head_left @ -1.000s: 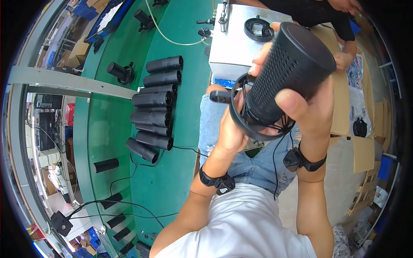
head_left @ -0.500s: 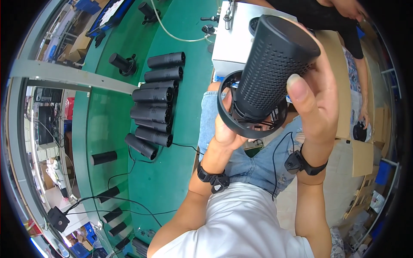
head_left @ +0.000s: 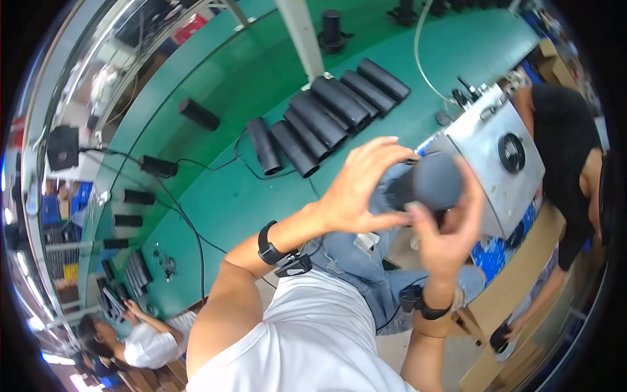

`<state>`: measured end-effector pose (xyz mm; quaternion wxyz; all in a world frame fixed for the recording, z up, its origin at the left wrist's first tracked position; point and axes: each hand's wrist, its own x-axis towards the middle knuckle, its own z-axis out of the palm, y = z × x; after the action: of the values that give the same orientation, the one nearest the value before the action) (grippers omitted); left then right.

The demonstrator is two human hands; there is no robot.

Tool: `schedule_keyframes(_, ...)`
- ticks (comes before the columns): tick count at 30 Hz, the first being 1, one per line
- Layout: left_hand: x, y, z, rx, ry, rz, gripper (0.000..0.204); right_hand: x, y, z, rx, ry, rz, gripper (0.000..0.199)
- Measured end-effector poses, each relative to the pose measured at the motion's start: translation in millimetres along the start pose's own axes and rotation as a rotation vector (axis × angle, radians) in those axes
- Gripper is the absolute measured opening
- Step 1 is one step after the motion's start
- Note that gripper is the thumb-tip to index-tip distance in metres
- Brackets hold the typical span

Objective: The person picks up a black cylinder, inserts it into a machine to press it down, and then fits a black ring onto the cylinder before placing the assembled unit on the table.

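While both hands cup it, the dark cylinder (head_left: 436, 181) sits between curled fingers, blurred; the left hand (head_left: 361, 189) hides its near side, the right hand (head_left: 449, 236) grips beneath.

I see a row of black tubes (head_left: 326, 114) lying side by side on the green table (head_left: 248, 196), a grey metal box (head_left: 499, 160) at its right end, loose black cylinders (head_left: 199, 114) further left.

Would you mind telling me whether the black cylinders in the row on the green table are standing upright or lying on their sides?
Lying on their sides: the black cylinders rest lengthwise, side by side, on the green table.
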<state>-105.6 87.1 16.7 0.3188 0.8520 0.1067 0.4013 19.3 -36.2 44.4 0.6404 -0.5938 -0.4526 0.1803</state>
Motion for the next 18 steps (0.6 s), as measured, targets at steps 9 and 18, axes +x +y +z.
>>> schedule_keyframes(9, 5.5, -174.1, -138.1, 0.075, 0.637, -0.492, 0.065, -6.6, 35.5, -8.1, -0.22, -0.174, 0.064, 0.052)
schedule_keyframes(18, -13.2, -317.1, -143.0, 0.47, 0.711, -0.886, 0.079, -80.3, 94.8, -26.9, -0.304, -0.181, 0.384, 0.045)
